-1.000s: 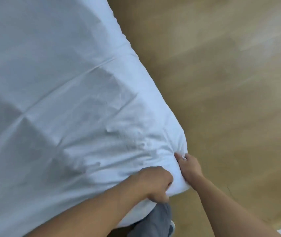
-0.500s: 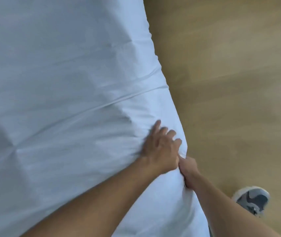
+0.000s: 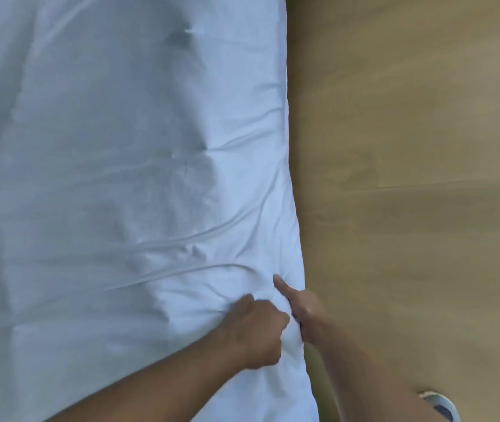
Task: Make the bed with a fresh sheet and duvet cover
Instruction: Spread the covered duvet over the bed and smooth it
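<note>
White duvet (image 3: 120, 178) is spread across the left, wood floor (image 3: 410, 147) seen at right. Fabric near the edge is bunched in the left hand (image 3: 254, 330). The edge is held by the right hand (image 3: 303, 315), one digit laid straight on top. Shoe (image 3: 438, 406) glimpsed lower right.

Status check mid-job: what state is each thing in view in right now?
white cloth: spread out flat, creased, bunched by the hands.
left hand: curled into a fist, gripping a bunch of cloth.
right hand: pinches the cloth's edge, one finger straight on top.
shoe: on the wooden floor, partly out of frame.
</note>
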